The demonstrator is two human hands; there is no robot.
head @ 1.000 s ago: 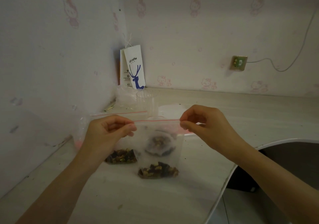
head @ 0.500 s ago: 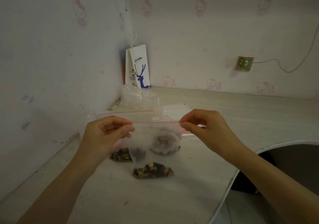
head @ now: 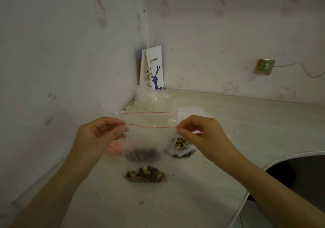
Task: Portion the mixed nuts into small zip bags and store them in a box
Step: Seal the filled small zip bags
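Head view: left hand and right hand each pinch one end of the zip bag seal, held mid-frame above the table. Risk: an unsealed gap spills nuts if the bag tilts. Table edge curves at 4 o'clock; wall close at 9 o'clock; open surface at 6 o'clock

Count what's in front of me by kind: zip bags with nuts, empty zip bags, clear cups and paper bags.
Zip bags with nuts: 3, one held, two lying behind it
Empty zip bags: 1
Clear cups: 1
Paper bags: 1
Total: 6
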